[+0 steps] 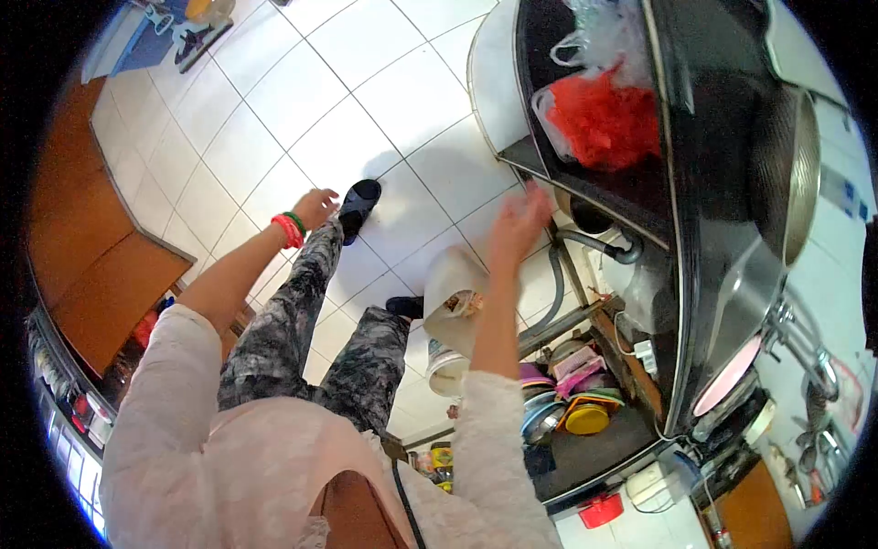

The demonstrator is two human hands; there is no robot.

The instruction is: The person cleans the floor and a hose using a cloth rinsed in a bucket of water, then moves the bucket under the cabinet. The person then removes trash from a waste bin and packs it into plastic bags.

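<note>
Above the tiled floor [274,137], in the head view, the left hand [315,209] is hanging empty, with its fingers loosely parted. A red band [288,231] and a green band [296,222] are encircling its wrist. The right hand [521,224] is showing motion blur near the edge of the black counter [638,201]; its finger spread and any grip cannot be told. On that counter, a red plastic bag [604,119] is lying near the right hand, next to a clear plastic bag [611,37]. Beside the right forearm, a pale container [453,270] is standing near a white bucket [446,375].
</note>
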